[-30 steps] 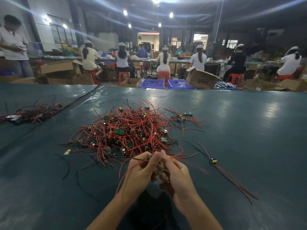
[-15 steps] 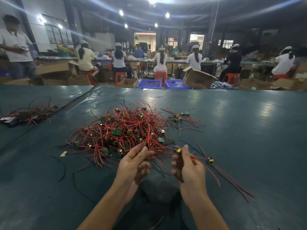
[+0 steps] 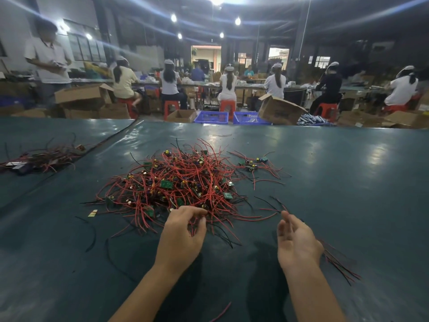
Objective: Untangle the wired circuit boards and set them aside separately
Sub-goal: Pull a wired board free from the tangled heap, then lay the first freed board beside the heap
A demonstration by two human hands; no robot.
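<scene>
Dozens of red-wired green boards, one tangled pile (image 3: 181,182) just beyond left hand (image 3: 183,231) fingertips, which pinch its wires; right hand (image 3: 294,242) fingers slack, empty.

Bare left hand (image 3: 183,235), bare right hand (image 3: 297,245), slender bare forearms

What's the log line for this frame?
left hand: fingers curled at pile near edge, grip unclear | right hand: open, empty, by set-aside wires | next: likely pull one board free
</scene>
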